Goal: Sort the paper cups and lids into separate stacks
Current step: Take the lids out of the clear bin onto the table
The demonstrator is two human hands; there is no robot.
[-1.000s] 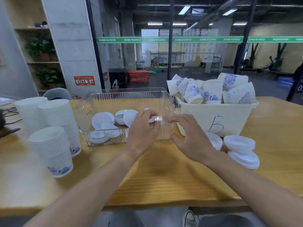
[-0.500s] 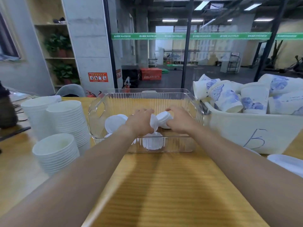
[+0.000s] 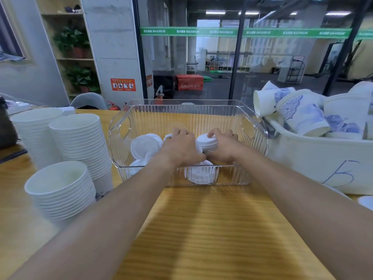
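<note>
Inside the clear bin (image 3: pixel 187 110), the right hand (image 3: pixel 220 147) grips a small lid stack (image 3: pixel 206 141), seemingly gathering lids together; the left hand (image 3: pixel 181 148) curls over loose lids (image 3: pixel 144 146), its grip unclear.

My left hand (image 3: pixel 182 149) covers the lids under it, so I cannot tell what my fingers there hold. The ribbed wall of the clear bin (image 3: pixel 228 175) blurs the lids (image 3: pixel 200 173) lying behind it. The white tub (image 3: pixel 314 158) and its cups (image 3: pixel 302 116) run off the right edge. A lid (image 3: pixel 367 202) on the counter (image 3: pixel 201 229) is cut off there too.
</note>
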